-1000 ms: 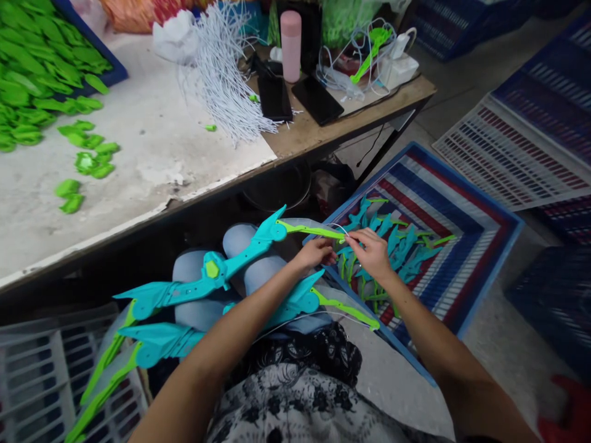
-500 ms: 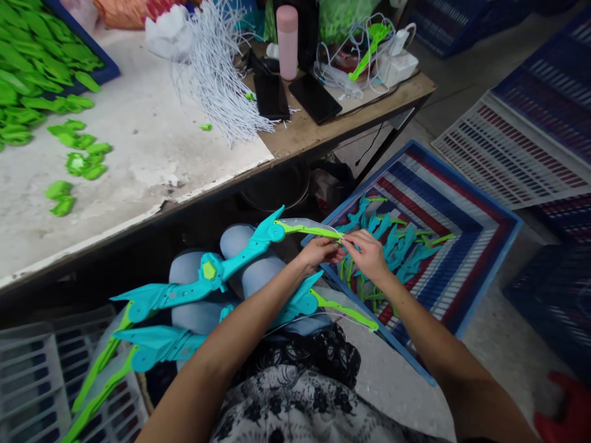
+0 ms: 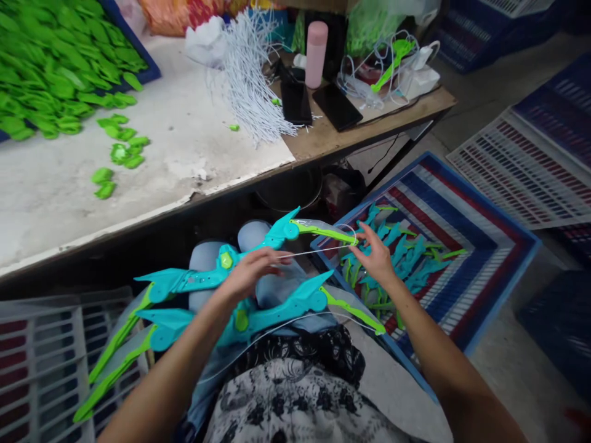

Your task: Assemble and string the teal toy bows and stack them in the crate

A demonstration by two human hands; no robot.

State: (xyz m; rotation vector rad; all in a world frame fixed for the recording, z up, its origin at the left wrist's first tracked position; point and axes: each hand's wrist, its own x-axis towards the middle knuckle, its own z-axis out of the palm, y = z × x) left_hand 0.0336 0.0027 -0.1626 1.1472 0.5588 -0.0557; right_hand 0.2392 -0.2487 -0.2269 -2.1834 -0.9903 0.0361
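Two turquoise toy bows with lime-green limb ends lie across my lap. The farther toy bow (image 3: 210, 280) reaches right to a thin green tip, and the nearer toy bow (image 3: 279, 312) has a string hanging loosely from its right end. My left hand (image 3: 253, 267) is above the middle of the farther bow, fingers closed on a white string (image 3: 316, 251) drawn straight from that tip. Around the tip, my right hand (image 3: 376, 255) has its thumb and finger on a small loop of the string; the exact contact is hard to see.
A blue-rimmed crate (image 3: 489, 271) on the right holds several more bows. On the table (image 3: 184, 129) are a bundle of white strings (image 3: 253, 80), green parts (image 3: 69, 67), two phones (image 3: 339, 107) and a pink bottle (image 3: 316, 55). A white crate (image 3: 41, 363) stands lower left.
My left hand has moved left from the bow tip, drawing the string out straight. My right hand has stayed near the tip, its fingers spreading somewhat. The view has shifted slightly.
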